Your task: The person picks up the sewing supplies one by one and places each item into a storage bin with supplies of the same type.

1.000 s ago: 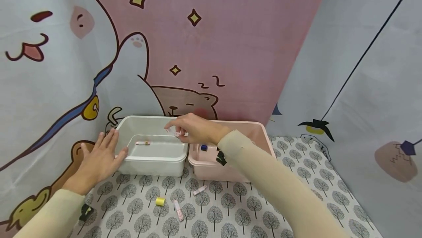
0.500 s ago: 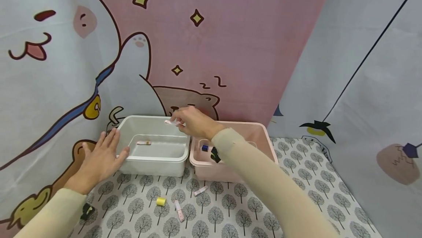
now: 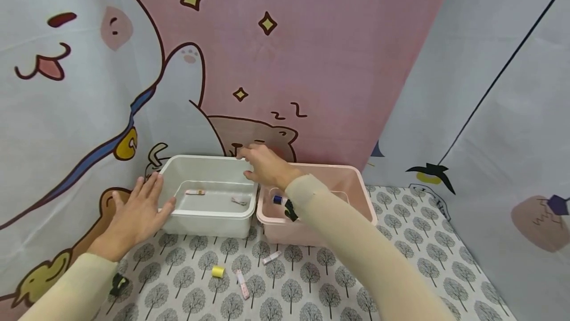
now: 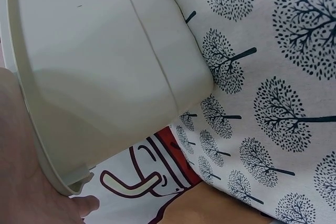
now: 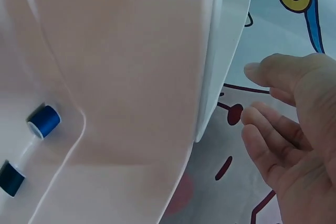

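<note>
My right hand [image 3: 264, 165] is over the back right corner of the white bin [image 3: 209, 214], its fingers loosely bent with a gap between thumb and fingertips. In the right wrist view that hand [image 5: 289, 124] holds nothing. A small pale pink nail clipper [image 3: 238, 201] lies on the white bin's floor at the right, and another small pinkish clipper-like piece [image 3: 195, 192] lies to its left. My left hand [image 3: 135, 212] rests with spread fingers at the bin's left rim; in the left wrist view, the hand [image 4: 31, 171] covers part of this rim.
The pink bin [image 3: 285, 234] stands right beside the white one. Inside it are a blue thread spool [image 5: 44, 121] and a dark green spool [image 5: 10, 178]. On the tree-print cloth lie a yellow spool [image 3: 217, 272] and two slim pale pink pieces, one farther back [image 3: 271, 257], one nearer [image 3: 242, 284].
The nail clipper pinched in my right hand has been let go and now lies in the white bin. The right hand rose slightly and moved right. My left hand stayed at the rim.
</note>
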`<action>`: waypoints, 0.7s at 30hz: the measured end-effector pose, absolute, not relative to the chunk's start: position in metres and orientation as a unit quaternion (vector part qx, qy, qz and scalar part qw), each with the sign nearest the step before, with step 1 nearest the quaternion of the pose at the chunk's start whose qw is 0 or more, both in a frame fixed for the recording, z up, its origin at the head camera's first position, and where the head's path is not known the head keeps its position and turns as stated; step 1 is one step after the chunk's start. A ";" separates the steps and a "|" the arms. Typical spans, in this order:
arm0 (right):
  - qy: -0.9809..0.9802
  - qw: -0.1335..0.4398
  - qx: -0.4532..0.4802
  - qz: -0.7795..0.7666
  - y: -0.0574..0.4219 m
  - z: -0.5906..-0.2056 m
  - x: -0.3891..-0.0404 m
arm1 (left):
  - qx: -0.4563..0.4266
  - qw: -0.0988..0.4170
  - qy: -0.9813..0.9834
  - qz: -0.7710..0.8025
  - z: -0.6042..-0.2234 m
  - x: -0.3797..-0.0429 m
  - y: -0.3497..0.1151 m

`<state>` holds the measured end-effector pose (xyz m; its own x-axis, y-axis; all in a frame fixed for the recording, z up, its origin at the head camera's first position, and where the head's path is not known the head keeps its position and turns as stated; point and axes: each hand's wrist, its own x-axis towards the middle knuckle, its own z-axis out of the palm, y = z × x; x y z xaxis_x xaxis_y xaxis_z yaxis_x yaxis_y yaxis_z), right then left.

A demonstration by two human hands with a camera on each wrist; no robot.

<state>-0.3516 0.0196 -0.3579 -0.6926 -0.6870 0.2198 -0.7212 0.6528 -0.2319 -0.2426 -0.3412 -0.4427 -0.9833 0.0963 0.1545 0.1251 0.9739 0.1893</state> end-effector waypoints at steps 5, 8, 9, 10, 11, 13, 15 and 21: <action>-0.910 0.055 0.387 0.139 0.027 -0.360 -0.349 | -0.058 0.072 -0.991 -0.099 -0.441 -0.243 -0.341; -0.908 0.057 0.390 0.140 0.030 -0.360 -0.348 | -0.059 0.073 -0.991 -0.098 -0.440 -0.244 -0.341; -0.908 0.058 0.391 0.140 0.032 -0.360 -0.348 | -0.059 0.073 -0.991 -0.097 -0.440 -0.243 -0.340; -0.907 0.059 0.392 0.140 0.033 -0.360 -0.347 | -0.059 0.073 -0.991 -0.097 -0.440 -0.243 -0.340; -0.907 0.060 0.393 0.140 0.034 -0.360 -0.346 | -0.058 0.073 -0.991 -0.097 -0.440 -0.243 -0.340; -0.906 0.062 0.393 0.141 0.036 -0.360 -0.344 | -0.058 0.074 -0.991 -0.096 -0.440 -0.242 -0.340; -0.906 0.061 0.394 0.144 0.038 -0.360 -0.342 | -0.058 0.072 -0.991 -0.095 -0.440 -0.241 -0.341; -0.903 0.049 0.396 0.159 0.045 -0.360 -0.330 | -0.060 0.066 -0.992 -0.094 -0.440 -0.241 -0.341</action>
<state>-0.3305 0.0451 -0.3596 -0.6816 -0.6998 0.2138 -0.7307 0.6360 -0.2481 -0.2410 -0.3413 -0.4401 -0.9841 0.1056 0.1427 0.1305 0.9753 0.1783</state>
